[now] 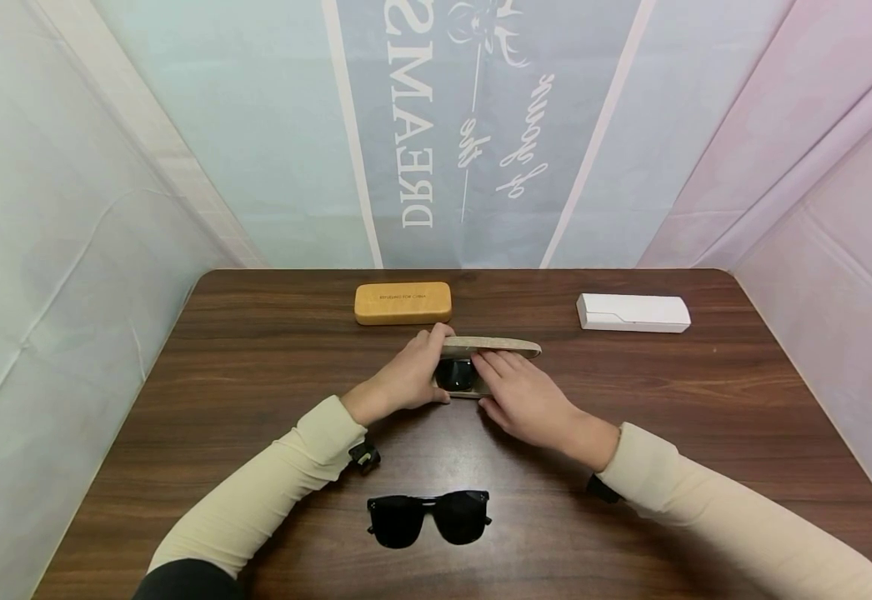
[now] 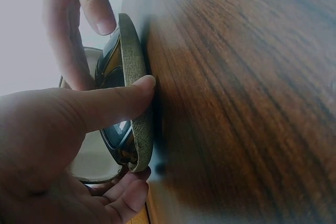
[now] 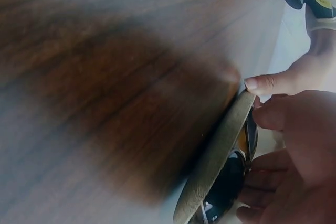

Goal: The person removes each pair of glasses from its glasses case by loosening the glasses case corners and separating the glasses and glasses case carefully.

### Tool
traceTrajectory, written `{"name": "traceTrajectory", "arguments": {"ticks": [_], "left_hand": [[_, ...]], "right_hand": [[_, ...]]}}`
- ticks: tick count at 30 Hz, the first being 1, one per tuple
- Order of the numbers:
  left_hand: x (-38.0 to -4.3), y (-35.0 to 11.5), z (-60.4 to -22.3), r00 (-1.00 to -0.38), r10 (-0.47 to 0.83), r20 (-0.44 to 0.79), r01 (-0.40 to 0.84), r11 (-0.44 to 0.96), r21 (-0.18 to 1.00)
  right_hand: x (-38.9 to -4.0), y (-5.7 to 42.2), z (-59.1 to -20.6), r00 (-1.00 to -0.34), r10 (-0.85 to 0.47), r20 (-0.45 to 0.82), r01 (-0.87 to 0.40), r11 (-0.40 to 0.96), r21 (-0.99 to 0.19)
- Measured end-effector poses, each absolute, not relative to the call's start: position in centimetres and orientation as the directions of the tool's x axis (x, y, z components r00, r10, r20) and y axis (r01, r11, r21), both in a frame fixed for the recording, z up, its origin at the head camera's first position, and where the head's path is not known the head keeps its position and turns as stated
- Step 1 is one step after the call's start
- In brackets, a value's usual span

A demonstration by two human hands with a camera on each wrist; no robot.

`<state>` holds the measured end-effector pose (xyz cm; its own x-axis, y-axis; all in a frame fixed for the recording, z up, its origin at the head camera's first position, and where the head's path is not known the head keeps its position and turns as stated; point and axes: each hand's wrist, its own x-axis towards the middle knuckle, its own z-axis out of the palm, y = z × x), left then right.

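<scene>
A beige fabric-textured glasses case (image 1: 490, 342) stands partly open on the table, its lid raised at the back. Inside lies a dark pair of sunglasses (image 1: 456, 375), its lens and brownish frame also showing in the left wrist view. My left hand (image 1: 406, 373) grips the case's left end, thumb over the front rim and fingers behind. My right hand (image 1: 529, 400) reaches into the opening from the right, its fairly straight fingers (image 3: 262, 177) at the sunglasses under the lid. Nearer to me, black sunglasses (image 1: 428, 518) lie on the table between my forearms.
A yellow glasses case (image 1: 403, 304), closed, lies just behind the beige one. Farther right sits a closed white case (image 1: 633, 313). The brown wooden table (image 1: 256, 350) ends at a printed cloth backdrop (image 1: 293, 167), with pale cloth on both sides.
</scene>
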<state>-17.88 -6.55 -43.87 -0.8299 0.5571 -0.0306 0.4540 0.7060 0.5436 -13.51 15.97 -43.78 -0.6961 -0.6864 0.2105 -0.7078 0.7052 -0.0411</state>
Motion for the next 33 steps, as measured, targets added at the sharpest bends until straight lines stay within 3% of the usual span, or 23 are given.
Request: {"name": "traceTrajectory", "arguments": {"ticks": [18, 33], "left_hand": [[-17.8, -6.6, -43.6, -0.836, 0.547, -0.049, 0.435, 0.714, 0.549], [-17.6, -6.6, -43.5, -0.837, 0.546, -0.042, 0.433, 0.707, 0.559]], "right_hand": [[-14.1, 15.3, -44.0, -0.73, -0.63, 0.265, -0.649, 0.76, 0.019], [-14.5, 15.2, -44.3, -0.724, -0.58, 0.373, -0.649, 0.757, -0.084]]}}
